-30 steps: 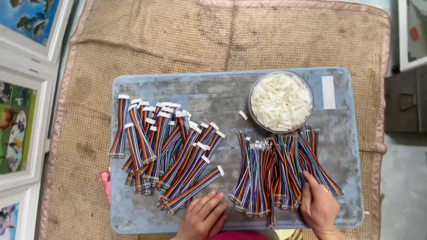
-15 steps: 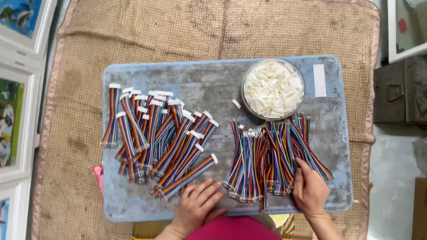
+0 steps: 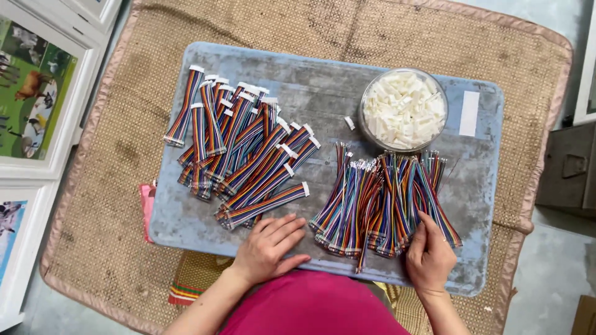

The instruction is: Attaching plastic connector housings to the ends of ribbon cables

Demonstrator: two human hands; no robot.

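the woven brown mat lies under your scuffed grey-blue rectangular board. on it, the fanned pile of rainbow ribbon cables with white end plugs sits left, the loose bundle of multicoloured unplugged wires right, below the round clear bowl of white plastic connectors. your left hand rests flat, fingers spread, holding nothing; your right hand pinches wires at the bundle's edge. a hasty tug could likely tangle neighbouring strands.

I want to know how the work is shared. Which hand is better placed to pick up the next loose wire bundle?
Probably the right hand: its fingers already touch the pile of loose rainbow-coloured wire bundles. The left hand rests flat on the grey-blue board, beside the pile.
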